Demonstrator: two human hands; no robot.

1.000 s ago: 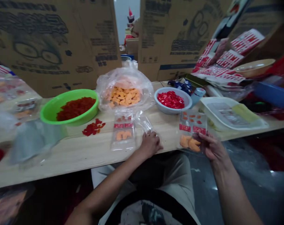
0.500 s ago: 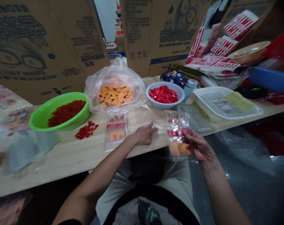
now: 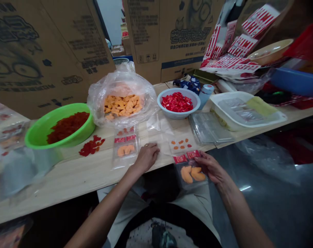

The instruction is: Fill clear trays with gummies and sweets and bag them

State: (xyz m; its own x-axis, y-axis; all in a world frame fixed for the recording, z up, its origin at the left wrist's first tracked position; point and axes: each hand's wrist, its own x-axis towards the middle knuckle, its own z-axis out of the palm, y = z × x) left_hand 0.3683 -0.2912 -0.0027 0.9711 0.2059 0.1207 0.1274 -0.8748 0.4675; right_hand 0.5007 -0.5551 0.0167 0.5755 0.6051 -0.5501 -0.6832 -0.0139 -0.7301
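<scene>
My right hand (image 3: 210, 167) grips the right edge of a clear plastic pack (image 3: 189, 186), which overhangs the table's front edge. Orange curved pieces fill its near part, two red sachets its middle, and small orange-red bits its far part. My left hand (image 3: 147, 157) rests at the table edge, its fingers curled together; whatever may be inside them is hidden. Just left of it lies a similar filled pack (image 3: 124, 148). Behind the hands are a clear bag of orange pieces (image 3: 124, 106) and a pale blue bowl of red sachets (image 3: 178, 102).
A green basin (image 3: 60, 125) of dark red bits stands left, beside a loose red pile (image 3: 91, 145). Clear empty packs (image 3: 210, 127) are stacked at right, near a white tray (image 3: 270, 119). Cardboard boxes (image 3: 76, 41) wall the back. Striped cartons (image 3: 243, 48) lean at back right.
My left hand has drawn back to the left, its pointing finger now curled in. The pack in my right hand has shifted slightly left and toward me.
</scene>
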